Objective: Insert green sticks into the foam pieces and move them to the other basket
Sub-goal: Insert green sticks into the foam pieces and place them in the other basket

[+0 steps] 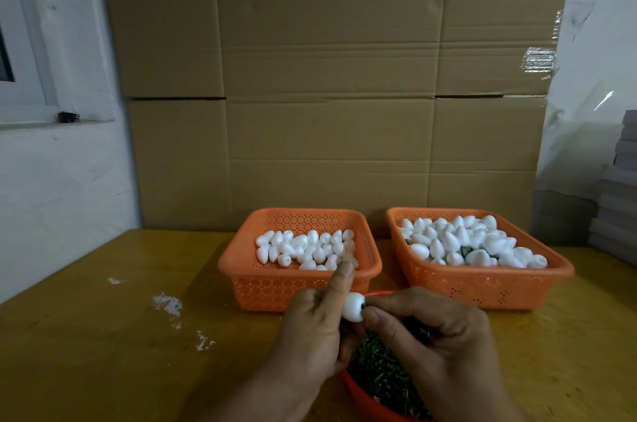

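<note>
My left hand holds a white egg-shaped foam piece, its index finger pointing up. My right hand pinches a green stick whose tip meets the foam's right end; most of the stick is hidden by my fingers. Under both hands sits a red bowl filled with several green sticks. Behind, the left orange basket holds plain foam pieces. The right orange basket is piled with foam pieces, green stems showing between them.
The baskets stand on a yellow-brown table with white foam crumbs at the left. Flattened cardboard stands behind the baskets. A stack of grey boards rises at the right edge.
</note>
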